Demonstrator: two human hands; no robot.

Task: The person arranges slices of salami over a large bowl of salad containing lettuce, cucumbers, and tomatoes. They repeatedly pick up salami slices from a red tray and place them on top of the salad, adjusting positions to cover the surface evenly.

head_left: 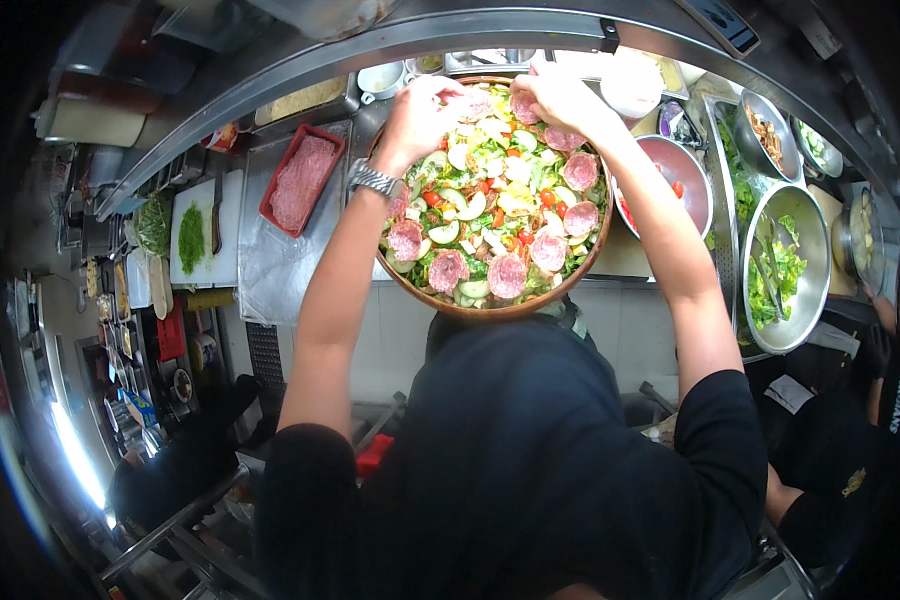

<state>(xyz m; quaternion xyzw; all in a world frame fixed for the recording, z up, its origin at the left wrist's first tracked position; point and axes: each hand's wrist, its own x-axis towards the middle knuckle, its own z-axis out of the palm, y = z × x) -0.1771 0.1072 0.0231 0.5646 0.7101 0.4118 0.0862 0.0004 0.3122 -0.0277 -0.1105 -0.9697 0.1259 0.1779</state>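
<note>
A large wooden salad bowl sits in front of me, filled with greens, cucumber, tomato and round salami slices laid along its rim. My left hand reaches over the bowl's far edge, fingers pinched on a pale salami slice. My right hand is beside it at the far rim, fingers closed on another salami slice. A metal watch is on my left wrist.
A red tray of sliced meat lies left of the bowl, next to a white cutting board with chopped herbs and a knife. Metal bowls of greens and tomato stand to the right. Another person's dark sleeve shows at the far right.
</note>
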